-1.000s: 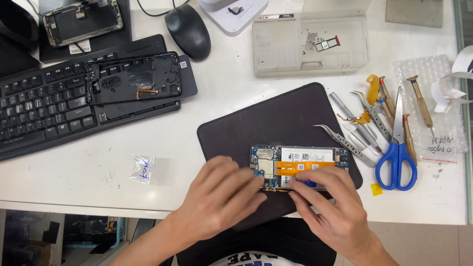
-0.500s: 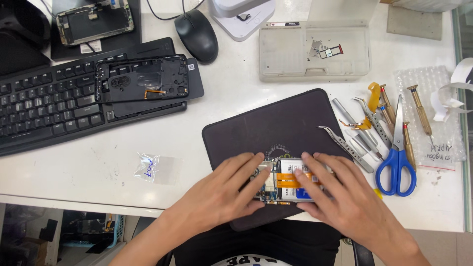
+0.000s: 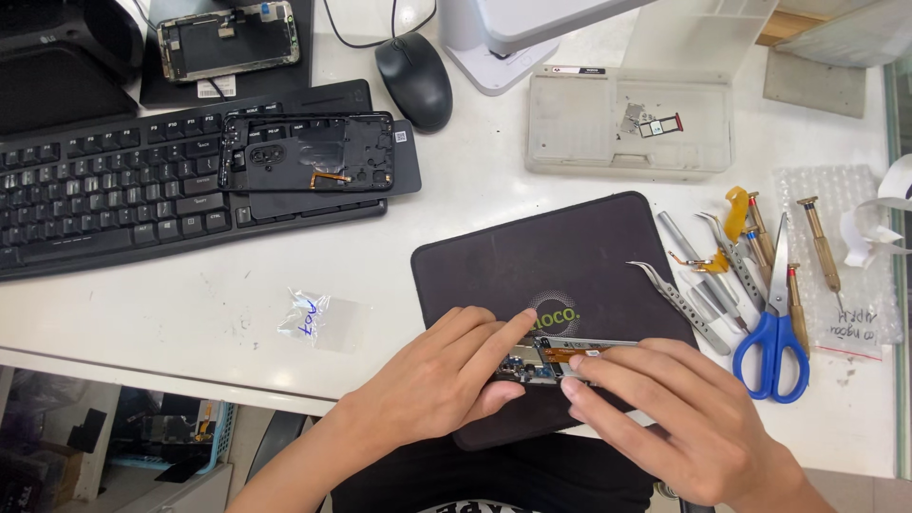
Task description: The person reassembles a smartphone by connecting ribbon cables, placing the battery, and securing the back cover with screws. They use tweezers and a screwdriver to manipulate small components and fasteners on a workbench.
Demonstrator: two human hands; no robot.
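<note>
Both hands are low on the dark, soft work mat (image 3: 570, 256) that lies on the white counter (image 3: 475, 199). Between them is the opened phone with its green board and orange strip showing (image 3: 556, 359). The left hand (image 3: 442, 380) has its grip closed on the left end of the phone, with the pointer finger laid on top. The right hand (image 3: 684, 418) grips the right end with thumb and fingers. The hands cover most of the phone, so only a small middle part can be seen.

On the right, near the mat, lie thin silver tweezers (image 3: 679, 304), scissors with blue handles (image 3: 777, 328) and small screwdrivers with brass-coloured handles (image 3: 822, 242). They rest partly on a sheet of clear bubble wrap (image 3: 845, 190). None of them is in the way of the hands.

Above the mat sits a clear, flat plastic box (image 3: 579, 123). Inside it is a little metal card tray (image 3: 658, 124) and some tiny bits too small to make out.

On the left is a black keyboard (image 3: 114, 204) with a black phone back frame (image 3: 309, 152) lying on it. Behind that are a black mouse (image 3: 413, 78) and another opened phone (image 3: 228, 40). A small clear bag (image 3: 318, 321) lies on the counter near the left hand.
</note>
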